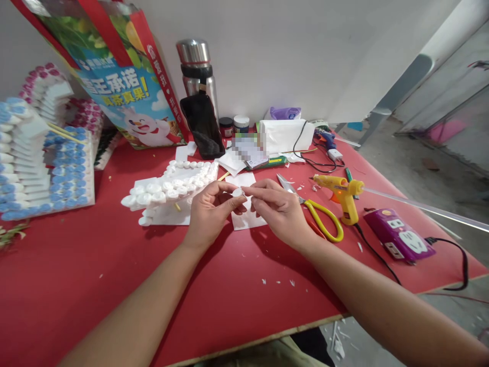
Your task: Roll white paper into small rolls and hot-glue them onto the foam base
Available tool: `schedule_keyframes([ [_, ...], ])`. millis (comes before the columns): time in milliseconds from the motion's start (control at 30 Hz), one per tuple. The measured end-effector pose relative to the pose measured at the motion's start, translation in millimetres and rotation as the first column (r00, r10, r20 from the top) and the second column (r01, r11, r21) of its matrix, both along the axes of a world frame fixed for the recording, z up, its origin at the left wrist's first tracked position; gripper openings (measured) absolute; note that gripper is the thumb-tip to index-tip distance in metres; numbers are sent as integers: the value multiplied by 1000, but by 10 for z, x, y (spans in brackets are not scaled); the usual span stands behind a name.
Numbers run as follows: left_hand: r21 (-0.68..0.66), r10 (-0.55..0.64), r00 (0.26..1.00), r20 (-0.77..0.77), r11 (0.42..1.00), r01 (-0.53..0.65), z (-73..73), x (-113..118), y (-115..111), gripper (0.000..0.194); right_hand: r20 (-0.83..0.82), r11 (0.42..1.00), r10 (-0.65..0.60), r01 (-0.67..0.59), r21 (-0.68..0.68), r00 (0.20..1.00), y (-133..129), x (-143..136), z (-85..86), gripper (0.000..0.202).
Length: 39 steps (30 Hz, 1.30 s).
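- Red desk (229,300): scrap-dotted surface runs between the forearms to the near edge, so decent elbow room there. Tighter on the right, with scissors (338,229) just beside the right hand (280,206), then a glue gun (336,189).
- Steel bottle (193,52) and two little jars (233,122) have lids on; can't tell what's inside. Same for the shopping bag (137,109).
- Small white roll (237,192) sits up between the hands, above some white paper (244,221), round face roughly up towards the camera. Long axis: too small to tell.
- Left hand (210,211): grip's pinching the roll. Right: fingertips right at it, can't tell if that grip's pinching.
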State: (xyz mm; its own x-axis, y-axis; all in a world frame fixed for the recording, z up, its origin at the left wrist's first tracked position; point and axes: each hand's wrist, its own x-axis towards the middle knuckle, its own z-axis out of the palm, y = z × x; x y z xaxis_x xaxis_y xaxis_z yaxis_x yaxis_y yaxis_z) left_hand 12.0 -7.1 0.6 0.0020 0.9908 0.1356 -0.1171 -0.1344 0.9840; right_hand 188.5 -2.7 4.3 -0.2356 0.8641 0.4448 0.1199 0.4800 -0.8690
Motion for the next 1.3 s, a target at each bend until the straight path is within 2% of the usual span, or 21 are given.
schedule_keyframes([
  [100,-12,-5,1000,28,1000,5,3,12,-2,23,19,998,1,-2,63,1000,-22,-21,-20,37],
  [267,-32,-11,999,38,999,13,1,33,-16,25,100,971,-73,48,233,992,-37,-21,-35,36],
  [633,-73,32,999,-27,997,-34,-19,23,-28,29,179,959,-100,46,281,979,-48,-60,-78,36],
  [733,-92,46,999,7,995,-45,-16,27,-10,27,161,970,-66,26,242,985,-47,-57,-58,36],
  [1000,-84,-44,995,88,995,51,14,34,3,22,26,999,-30,31,-38,999,30,27,28,24],
  [1133,-63,-69,995,76,995,74,19,32,-16,20,22,994,-51,53,-94,998,34,26,33,11],
  [1300,-82,-88,995,53,992,93,27,28,-39,25,15,982,-89,90,-163,996,6,6,43,12],
])
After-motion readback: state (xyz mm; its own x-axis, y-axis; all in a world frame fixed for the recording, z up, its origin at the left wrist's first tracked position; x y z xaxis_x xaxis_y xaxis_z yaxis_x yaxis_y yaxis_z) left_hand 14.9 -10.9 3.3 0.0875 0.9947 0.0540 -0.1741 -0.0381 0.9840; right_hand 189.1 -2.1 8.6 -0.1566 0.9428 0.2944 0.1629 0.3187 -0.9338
